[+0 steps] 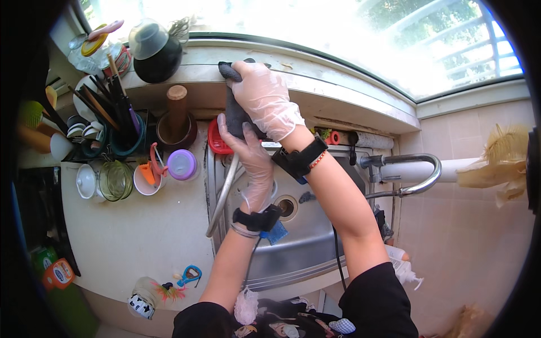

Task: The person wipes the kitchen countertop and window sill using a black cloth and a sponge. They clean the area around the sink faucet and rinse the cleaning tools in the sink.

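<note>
Both hands wear thin clear gloves. My right hand (267, 95) is closed on a dark grey cloth (239, 112), pressing its upper part at the front edge of the white window sill (321, 86). The cloth hangs down from the sill towards the sink's rear rim. My left hand (249, 156) is lower and to the left, palm turned up and fingers spread, by the cloth's lower end; whether its fingertips touch the cloth cannot be told. Behind it lie a red plastic basket (216, 141) and a grey metal tube (222, 200) slanting over the sink's left rim.
The steel sink (296, 253) has a drain (286, 208) and a blue cloth piece (277, 233). A chrome faucet (418, 158) is at right. A black vase (157, 59) stands on the sill. Left are a wooden pestle (176, 105), a purple-lidded jar (181, 164) and utensil holders (127, 143).
</note>
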Motion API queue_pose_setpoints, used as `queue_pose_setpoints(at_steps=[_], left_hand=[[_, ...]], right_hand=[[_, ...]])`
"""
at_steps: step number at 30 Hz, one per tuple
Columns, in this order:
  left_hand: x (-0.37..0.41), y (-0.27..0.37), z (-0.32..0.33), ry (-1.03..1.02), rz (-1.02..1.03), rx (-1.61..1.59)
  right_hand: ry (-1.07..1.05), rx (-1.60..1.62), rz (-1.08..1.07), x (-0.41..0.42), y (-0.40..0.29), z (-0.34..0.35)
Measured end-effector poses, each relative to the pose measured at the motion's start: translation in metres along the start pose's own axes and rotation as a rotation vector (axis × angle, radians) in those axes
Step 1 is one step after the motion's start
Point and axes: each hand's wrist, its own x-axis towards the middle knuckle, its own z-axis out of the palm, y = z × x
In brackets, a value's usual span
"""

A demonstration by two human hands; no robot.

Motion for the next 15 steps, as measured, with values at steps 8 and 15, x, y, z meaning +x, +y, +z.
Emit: queue_pose_setpoints(at_steps=[8,15], left_hand=[[-0.036,-0.014,0.035,-0.407,0.023,0.229],[-0.043,-0.01,0.095,-0.564,0.105,0.194]], right_hand=[[-0.068,0.106,0.324,-0.029,0.087,-0.053],[0.074,0.204,0.479,-0.025,0.159,-0.092]])
